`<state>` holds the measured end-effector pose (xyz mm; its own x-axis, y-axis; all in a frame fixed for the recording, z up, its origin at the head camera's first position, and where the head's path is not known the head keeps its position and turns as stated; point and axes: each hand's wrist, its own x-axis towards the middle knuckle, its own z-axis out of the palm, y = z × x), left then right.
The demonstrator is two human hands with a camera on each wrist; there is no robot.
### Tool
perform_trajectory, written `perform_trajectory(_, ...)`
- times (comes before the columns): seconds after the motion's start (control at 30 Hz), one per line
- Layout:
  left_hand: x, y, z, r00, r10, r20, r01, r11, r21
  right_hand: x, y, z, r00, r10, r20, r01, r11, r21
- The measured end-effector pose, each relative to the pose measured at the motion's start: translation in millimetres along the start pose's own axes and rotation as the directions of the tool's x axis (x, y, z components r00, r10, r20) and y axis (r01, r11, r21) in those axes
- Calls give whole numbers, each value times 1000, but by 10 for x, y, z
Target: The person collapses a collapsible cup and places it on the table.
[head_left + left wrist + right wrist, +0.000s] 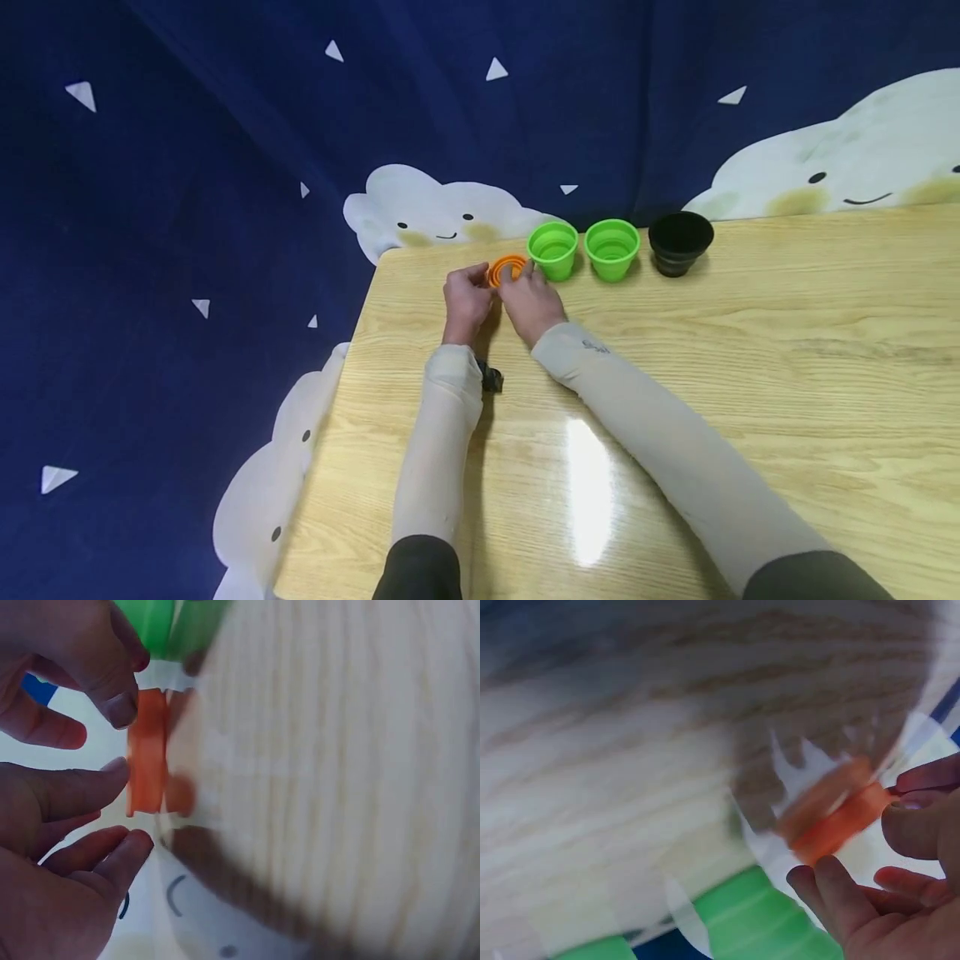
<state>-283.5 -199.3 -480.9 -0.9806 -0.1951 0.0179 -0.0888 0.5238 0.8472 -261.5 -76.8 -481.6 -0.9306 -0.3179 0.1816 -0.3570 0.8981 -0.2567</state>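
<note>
An orange collapsible cup (pixel 510 261), folded down to a low ring, sits near the table's far edge. At its left side is my left hand (pixel 467 302), thumb and fingertips bent about the rim. My right hand (pixel 532 304) grips it from the right, with fingers reaching over the top. In the left wrist view the orange cup (pixel 147 754) stands between the fingertips of both hands, its reflection on the tabletop. From the right wrist, the orange cup (pixel 840 823) shows between my right thumb and fingers, partly covered by them.
Right of the orange cup, two light green cups (pixel 553 265) (pixel 611 267) and a black cup (pixel 678 243) stand upright in a row. The wooden table (pixel 787 358) meets a dark blue curtain (pixel 450 108) with clouds. A small black device (pixel 491 377) is at my left wrist.
</note>
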Motion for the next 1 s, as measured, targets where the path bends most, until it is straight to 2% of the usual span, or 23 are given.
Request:
perform_trajectory(0.1,-19,34,-13,1000,-5,-23,4,999,-33,-112,3,-58,997,-65,-42,65,998,9)
perform_trajectory(0.2,-37,65,-17,999,-4,-39,0,996,-90,-243,29,-140,989,-103,-109,115,987,113)
perform_trajectory(0.27,-48,86,-8,999,4,-45,-10,992,-126,-332,59,-197,981,-99,-164,133,969,208)
perform_trajectory(0.37,-74,134,25,998,29,-53,-38,982,-187,-446,124,-280,970,-46,-237,125,935,332)
perform_trajectory(0.5,-114,212,99,998,52,-40,-61,961,-271,-542,225,-390,953,62,-298,81,893,444)
perform_trajectory(0.67,-128,285,206,997,65,33,-49,932,-360,-573,341,-496,922,232,-310,-10,815,580)
perform_trajectory(0.77,-121,333,264,993,83,81,-47,925,-377,-559,409,-503,905,304,-296,-57,778,626)
perform_trajectory(0.83,-112,365,296,990,91,111,-43,924,-380,-546,448,-493,899,331,-287,-79,766,638)
perform_trajectory(1.0,-70,427,352,977,111,180,-37,927,-373,-499,507,-453,895,358,-265,-117,764,635)
